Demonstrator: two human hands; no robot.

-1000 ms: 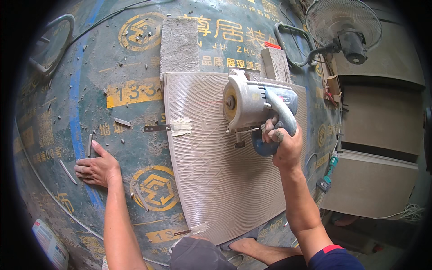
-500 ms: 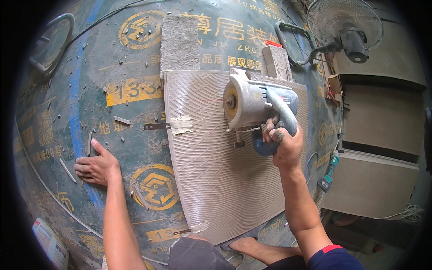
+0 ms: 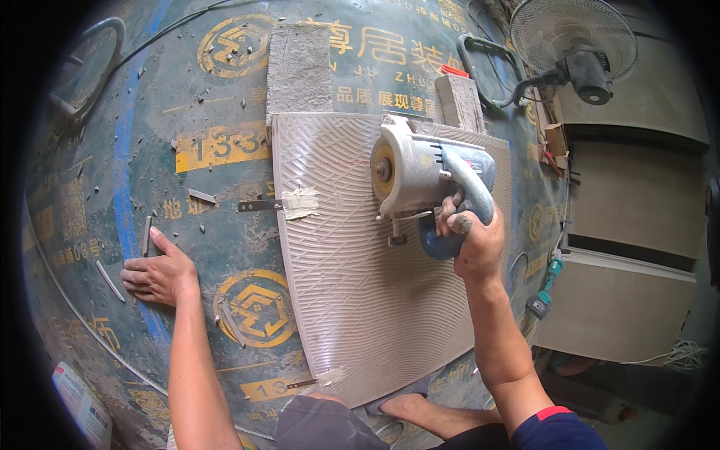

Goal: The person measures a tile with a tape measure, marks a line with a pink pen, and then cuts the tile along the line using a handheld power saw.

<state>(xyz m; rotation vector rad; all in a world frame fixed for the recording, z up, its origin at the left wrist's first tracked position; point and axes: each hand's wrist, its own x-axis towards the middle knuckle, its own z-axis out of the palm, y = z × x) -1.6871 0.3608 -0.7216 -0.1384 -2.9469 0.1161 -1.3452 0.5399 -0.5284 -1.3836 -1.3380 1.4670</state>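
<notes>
Head view: right hand (image 3: 480,251) is gripping the saw (image 3: 424,176), part of the fingers hiding behind it. Saw is masking the upper right of the ridged tile (image 3: 360,300), which is lying on the floor (image 3: 169,90); whether the two are touching is hard to tell. Left hand (image 3: 163,276) is resting open on the floor, just beside a sliver (image 3: 147,234); contact unclear. Knee (image 3: 322,424) is covering tile's near edge. Fan (image 3: 574,45) is running off the top.

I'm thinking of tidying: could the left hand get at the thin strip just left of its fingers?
Probably yes: the left hand appears empty and lies close beside the thin strip, with nothing visible between them.
</notes>
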